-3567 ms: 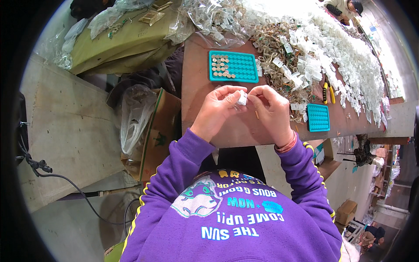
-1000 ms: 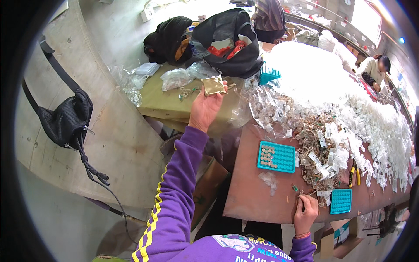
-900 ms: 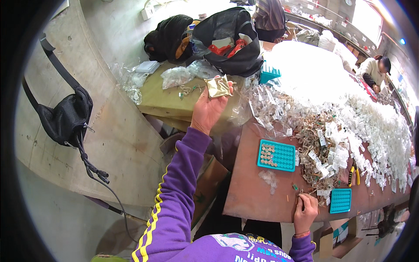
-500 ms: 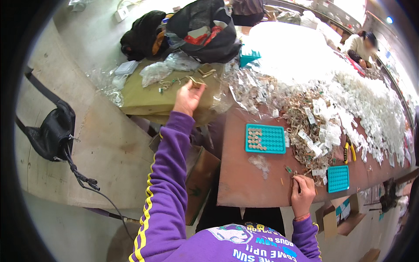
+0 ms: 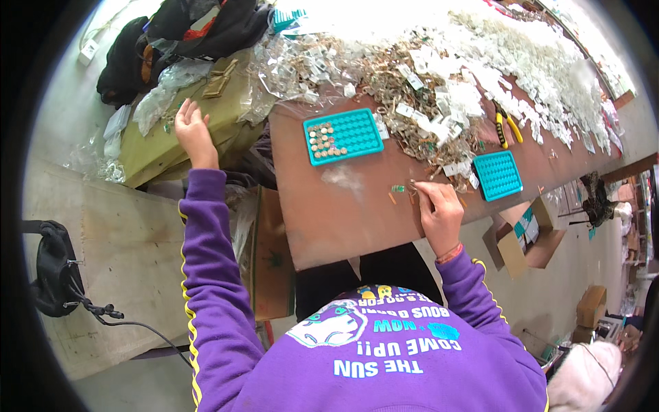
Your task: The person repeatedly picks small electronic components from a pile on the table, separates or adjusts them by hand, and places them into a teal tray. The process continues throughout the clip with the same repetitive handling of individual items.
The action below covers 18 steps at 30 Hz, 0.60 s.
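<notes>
My left hand [image 5: 195,134] is stretched out above the olive cloth [image 5: 154,152] at the left, its fingers extended and nothing visible in them. Just left of its fingertips lie small green and metal bits [image 5: 169,122]. A small stack of folded tan pieces [image 5: 220,77] rests on the cloth beyond. At the brown table's near edge, my right hand [image 5: 441,211] is closed in a pinch; what sits between finger and thumb is too small to name. Beside those fingertips is a small green part [image 5: 398,188].
A teal tray [image 5: 357,134] holds round metal pieces in its left part. Another teal tray [image 5: 498,176] sits to the right, near yellow-and-black pliers [image 5: 504,127]. Tangled brown parts [image 5: 412,117] and white pieces [image 5: 528,69] are heaped behind. An open cardboard box [image 5: 525,237] stands below the table.
The view has swung right and down. My left hand has let go of a tan piece and drawn away from the stack. My right hand stays in its pinch near the green part.
</notes>
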### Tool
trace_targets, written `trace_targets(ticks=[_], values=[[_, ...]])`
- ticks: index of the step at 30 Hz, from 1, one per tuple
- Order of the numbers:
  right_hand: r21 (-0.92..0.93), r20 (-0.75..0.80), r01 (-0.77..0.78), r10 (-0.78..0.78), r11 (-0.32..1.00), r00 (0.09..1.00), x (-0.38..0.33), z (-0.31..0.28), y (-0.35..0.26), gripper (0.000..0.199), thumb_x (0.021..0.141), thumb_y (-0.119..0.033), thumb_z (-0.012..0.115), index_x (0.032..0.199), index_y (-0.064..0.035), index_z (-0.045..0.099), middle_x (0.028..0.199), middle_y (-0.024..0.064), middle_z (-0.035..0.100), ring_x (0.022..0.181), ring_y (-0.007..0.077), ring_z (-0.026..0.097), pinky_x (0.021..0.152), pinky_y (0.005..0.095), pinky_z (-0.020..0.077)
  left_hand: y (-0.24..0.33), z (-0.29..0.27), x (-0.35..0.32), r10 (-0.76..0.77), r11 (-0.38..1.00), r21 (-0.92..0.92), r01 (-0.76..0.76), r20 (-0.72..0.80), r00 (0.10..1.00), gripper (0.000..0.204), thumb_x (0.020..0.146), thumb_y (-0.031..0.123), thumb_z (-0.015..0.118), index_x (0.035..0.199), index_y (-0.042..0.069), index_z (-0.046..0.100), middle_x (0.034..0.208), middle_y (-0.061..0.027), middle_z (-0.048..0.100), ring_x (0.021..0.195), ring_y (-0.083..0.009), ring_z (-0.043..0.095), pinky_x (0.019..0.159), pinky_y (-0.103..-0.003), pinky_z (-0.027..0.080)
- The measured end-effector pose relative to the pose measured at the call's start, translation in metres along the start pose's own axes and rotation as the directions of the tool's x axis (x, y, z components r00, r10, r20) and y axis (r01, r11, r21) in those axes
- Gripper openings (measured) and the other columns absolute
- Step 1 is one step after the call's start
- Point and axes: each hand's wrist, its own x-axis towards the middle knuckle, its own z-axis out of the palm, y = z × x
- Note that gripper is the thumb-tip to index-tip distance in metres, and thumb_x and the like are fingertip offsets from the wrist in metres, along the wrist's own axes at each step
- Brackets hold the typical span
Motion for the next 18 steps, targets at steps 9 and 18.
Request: trace_targets(ticks=[9,18], values=[[0.151,-0.067,-0.057,0.068,0.987,0.995,-0.004,0.0,0.003,0.018,0.08,0.002,0.068,0.096,-0.0049,0.069,0.09,0.0104,0.068,0.08,0.0269,0.066,0.069,0.0341,0.0527,0.064,0.093,-0.166,0.362,0.762,-0.057,-0.645,0.863,0.352,0.016,0.088,0.004,0.06,0.103,0.006,0.067,0.107,-0.0111,0.067,0.098,-0.0264,0.064,0.086,-0.033,0.051],[0.114,-0.073,-0.053,0.061,0.992,0.995,-0.007,-0.002,0.004,0.015,0.082,0.003,0.066,0.094,-0.005,0.068,0.087,0.0109,0.066,0.073,0.0267,0.066,0.065,0.0322,0.0522,0.051,0.218,-0.197,0.455,0.554,-0.174,-0.814,0.883,0.12,0.022,0.082,0.012,0.066,0.104,0.009,0.067,0.098,-0.0104,0.066,0.098,-0.0296,0.061,0.088,-0.04,0.05]])
